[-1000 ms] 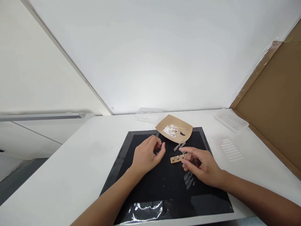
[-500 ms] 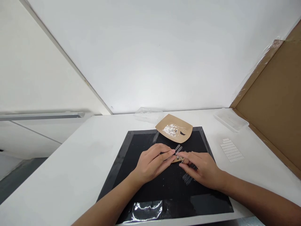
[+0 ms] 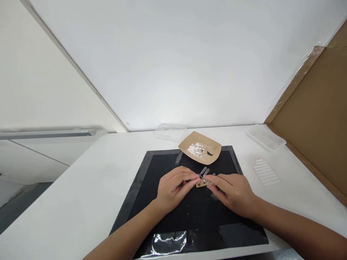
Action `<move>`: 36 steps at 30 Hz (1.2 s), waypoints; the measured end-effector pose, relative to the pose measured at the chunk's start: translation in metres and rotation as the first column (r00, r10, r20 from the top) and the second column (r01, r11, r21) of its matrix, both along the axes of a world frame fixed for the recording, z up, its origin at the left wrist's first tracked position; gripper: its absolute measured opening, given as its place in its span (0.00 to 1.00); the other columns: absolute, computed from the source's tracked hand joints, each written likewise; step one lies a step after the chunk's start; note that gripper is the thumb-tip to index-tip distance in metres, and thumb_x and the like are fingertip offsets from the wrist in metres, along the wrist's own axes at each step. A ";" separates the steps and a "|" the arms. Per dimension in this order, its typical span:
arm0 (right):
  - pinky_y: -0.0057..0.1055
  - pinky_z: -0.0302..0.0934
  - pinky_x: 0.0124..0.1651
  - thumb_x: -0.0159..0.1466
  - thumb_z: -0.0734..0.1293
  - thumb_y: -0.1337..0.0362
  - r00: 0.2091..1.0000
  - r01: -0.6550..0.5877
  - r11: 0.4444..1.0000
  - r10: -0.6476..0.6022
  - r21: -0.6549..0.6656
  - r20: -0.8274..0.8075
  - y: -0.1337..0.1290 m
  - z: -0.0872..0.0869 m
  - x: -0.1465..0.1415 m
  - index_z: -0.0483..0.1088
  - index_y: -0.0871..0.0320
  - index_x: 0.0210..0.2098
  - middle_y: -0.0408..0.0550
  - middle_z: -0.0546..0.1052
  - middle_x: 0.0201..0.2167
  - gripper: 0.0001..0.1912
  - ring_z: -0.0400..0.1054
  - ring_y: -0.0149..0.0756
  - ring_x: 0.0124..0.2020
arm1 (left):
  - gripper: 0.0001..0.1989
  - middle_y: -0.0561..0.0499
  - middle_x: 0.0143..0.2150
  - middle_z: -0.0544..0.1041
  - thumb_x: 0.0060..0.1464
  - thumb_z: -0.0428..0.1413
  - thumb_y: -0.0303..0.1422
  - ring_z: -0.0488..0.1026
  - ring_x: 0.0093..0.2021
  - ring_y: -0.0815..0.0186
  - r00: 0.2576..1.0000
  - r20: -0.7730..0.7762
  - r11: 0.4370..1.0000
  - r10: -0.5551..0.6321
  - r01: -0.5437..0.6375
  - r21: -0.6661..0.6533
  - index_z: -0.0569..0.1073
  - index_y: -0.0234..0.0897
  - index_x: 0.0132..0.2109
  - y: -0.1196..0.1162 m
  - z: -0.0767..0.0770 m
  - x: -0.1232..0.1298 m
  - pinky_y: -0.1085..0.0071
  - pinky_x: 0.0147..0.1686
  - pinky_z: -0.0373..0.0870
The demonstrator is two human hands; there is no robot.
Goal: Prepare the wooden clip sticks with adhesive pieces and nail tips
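While the left hand (image 3: 175,187) pinches the stem end of a clear plastic two-bladed piece (image 3: 205,171), I cannot tell whether the right hand's (image 3: 235,193) curled fingers grip anything. I judge the piece light, thin, slick; hold its stem. Its blades point away, slightly right, along its long axis, past the metal-studded wooden strip (image 3: 201,183) on the black mat (image 3: 195,220).
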State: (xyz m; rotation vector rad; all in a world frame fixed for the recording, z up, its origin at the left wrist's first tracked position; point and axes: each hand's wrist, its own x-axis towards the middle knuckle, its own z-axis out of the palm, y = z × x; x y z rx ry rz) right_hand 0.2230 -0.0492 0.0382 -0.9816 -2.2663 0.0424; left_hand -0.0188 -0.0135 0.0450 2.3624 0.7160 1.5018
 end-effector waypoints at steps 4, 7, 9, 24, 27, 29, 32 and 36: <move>0.31 0.67 0.34 0.76 0.64 0.61 0.998 -0.044 0.997 0.041 -0.068 -0.049 -0.001 0.000 0.001 0.72 0.53 0.60 0.47 0.84 0.37 0.15 0.78 0.35 0.33 | 0.08 0.49 0.38 0.85 0.59 0.66 0.21 0.82 0.36 0.67 0.997 0.070 0.998 -0.026 0.030 -0.051 0.81 0.37 0.44 -0.002 -0.002 0.002 0.73 0.34 0.81; 0.31 0.70 0.38 0.74 0.69 0.57 0.972 -0.146 0.967 0.101 -0.209 -0.211 -0.003 0.003 0.000 0.72 0.52 0.59 0.46 0.83 0.39 0.16 0.78 0.34 0.34 | 0.10 0.48 0.40 0.85 0.59 0.66 0.21 0.83 0.37 0.66 0.992 0.107 0.996 -0.061 0.067 -0.055 0.82 0.38 0.45 -0.004 0.000 0.003 0.72 0.35 0.82; 0.30 0.71 0.39 0.71 0.73 0.53 0.934 -0.218 0.921 0.100 -0.324 -0.344 -0.005 0.006 -0.001 0.73 0.51 0.57 0.46 0.81 0.40 0.19 0.78 0.33 0.33 | 0.10 0.48 0.39 0.85 0.59 0.66 0.21 0.83 0.37 0.66 0.989 0.126 0.993 -0.081 0.090 -0.070 0.82 0.38 0.46 -0.005 0.001 0.003 0.72 0.34 0.82; 0.26 0.71 0.31 0.64 0.76 0.48 0.639 -0.615 0.405 -0.247 -0.677 -0.728 -0.002 0.009 -0.012 0.77 0.59 0.41 0.42 0.79 0.32 0.19 0.73 0.26 0.25 | 0.05 0.50 0.36 0.85 0.60 0.67 0.27 0.83 0.35 0.66 0.988 0.044 0.989 -0.146 0.146 -0.014 0.82 0.39 0.44 -0.012 0.006 0.006 0.72 0.34 0.84; 0.25 0.70 0.29 0.63 0.78 0.49 0.642 -0.605 0.412 -0.254 -0.682 -0.723 -0.003 0.012 -0.011 0.75 0.59 0.37 0.41 0.78 0.29 0.19 0.71 0.26 0.24 | 0.09 0.49 0.37 0.84 0.60 0.67 0.27 0.83 0.35 0.66 0.984 0.017 0.984 -0.177 0.177 -0.002 0.81 0.40 0.47 -0.011 0.007 0.005 0.72 0.35 0.84; 0.25 0.70 0.30 0.63 0.78 0.51 0.646 -0.594 0.432 -0.246 -0.679 -0.722 -0.004 0.014 -0.010 0.75 0.58 0.37 0.41 0.78 0.30 0.18 0.71 0.26 0.24 | 0.12 0.48 0.38 0.84 0.61 0.65 0.24 0.84 0.36 0.65 0.975 0.000 0.975 -0.222 0.222 -0.008 0.80 0.40 0.50 -0.010 0.008 0.004 0.72 0.35 0.84; 0.25 0.70 0.30 0.64 0.77 0.53 0.651 -0.580 0.465 -0.229 -0.669 -0.724 -0.005 0.016 -0.009 0.74 0.58 0.37 0.41 0.77 0.30 0.15 0.71 0.26 0.25 | 0.17 0.45 0.40 0.84 0.61 0.63 0.20 0.83 0.38 0.65 0.960 -0.013 0.959 -0.281 0.281 -0.026 0.79 0.40 0.55 -0.009 0.008 0.003 0.71 0.35 0.84; 0.24 0.70 0.30 0.65 0.77 0.55 0.675 -0.547 0.507 -0.203 -0.666 -0.710 -0.006 0.016 -0.008 0.74 0.58 0.37 0.41 0.77 0.30 0.14 0.71 0.26 0.26 | 0.20 0.44 0.42 0.84 0.62 0.62 0.20 0.83 0.41 0.63 0.942 -0.020 0.941 -0.336 0.335 -0.046 0.78 0.38 0.58 -0.006 0.009 0.000 0.68 0.39 0.84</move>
